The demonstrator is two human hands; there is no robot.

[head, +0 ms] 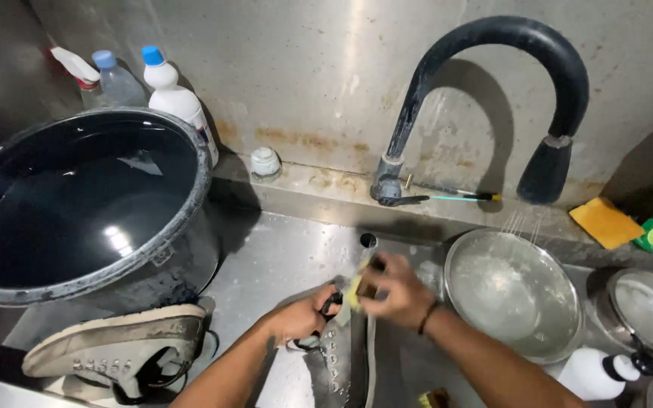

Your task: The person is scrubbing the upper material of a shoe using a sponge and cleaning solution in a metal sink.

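Left hand: your left hand (304,316) came in from the bottom of the view with the forearm rising toward the middle; its fingers were curled closed around the upper part of the grey shoe (339,355), near the black laces, and held it steady.
Right hand: your right hand (396,291) reached in from the lower right, the wrist bent inward and carrying a dark band; the fingers were closed on a small yellow-green scrubbing thing (355,291), pressed on the top of the shoe. This hand was blurred, so I cannot tell exactly what the scrubbing thing was.
Shoe in hand: it lay in the steel sink (281,257), between your two hands, with the eyelet row facing up and its length running toward you.
Second shoe: the other grey shoe (119,349) lay on its side at the lower left, well apart from your hands, just below the big dark pot.
Pot: the large dark pot (85,200) stood at the left of the sink, with water inside.
Faucet: the black curved faucet (493,83) stood behind your hands, its head hanging above the steel bowl (514,298).
Bowl: it sat just beside your right wrist, on the right.
Bottles: a white bottle with blue cap (175,94) stood behind the pot, against the wall.
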